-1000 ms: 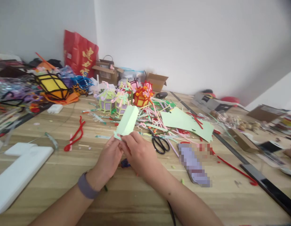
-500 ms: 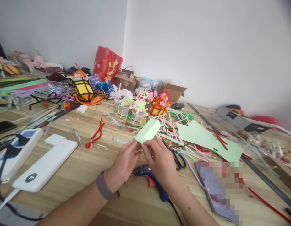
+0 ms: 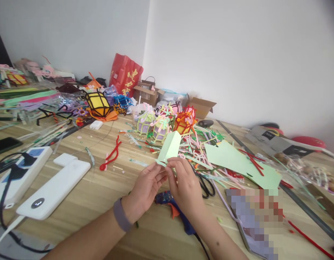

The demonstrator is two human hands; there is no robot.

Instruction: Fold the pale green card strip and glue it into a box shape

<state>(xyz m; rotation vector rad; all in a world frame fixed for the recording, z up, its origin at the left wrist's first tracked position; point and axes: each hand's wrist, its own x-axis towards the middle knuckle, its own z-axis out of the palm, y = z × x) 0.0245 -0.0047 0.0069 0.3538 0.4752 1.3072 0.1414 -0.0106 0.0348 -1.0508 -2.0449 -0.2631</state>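
Both of my hands pinch the lower end of a folded light green paper piece [image 3: 169, 147] above the wooden table [image 3: 102, 195]. My left hand [image 3: 146, 186], with a grey band on its wrist, holds the paper's lower left corner. My right hand [image 3: 184, 186] grips it from the right, fingertips touching the left ones. The paper stands tilted up and away from me. Under my hands lies a blue glue gun [image 3: 174, 209] with an orange trigger. Black scissors [image 3: 206, 186] lie just right of my right hand.
A large light green sheet [image 3: 237, 162] and pipe-cleaner scraps lie to the right. Small lanterns [image 3: 161, 124] and a yellow lantern [image 3: 98, 103] stand behind. A white power strip [image 3: 52, 187], a red pipe cleaner [image 3: 111, 153], a phone [image 3: 256, 220] and a long dark ruler [image 3: 304, 206] are on the table.
The view swung left and down, bringing the power strips and glue gun into sight. My hands kept hold of the green paper, which tipped flatter and then more upright again.
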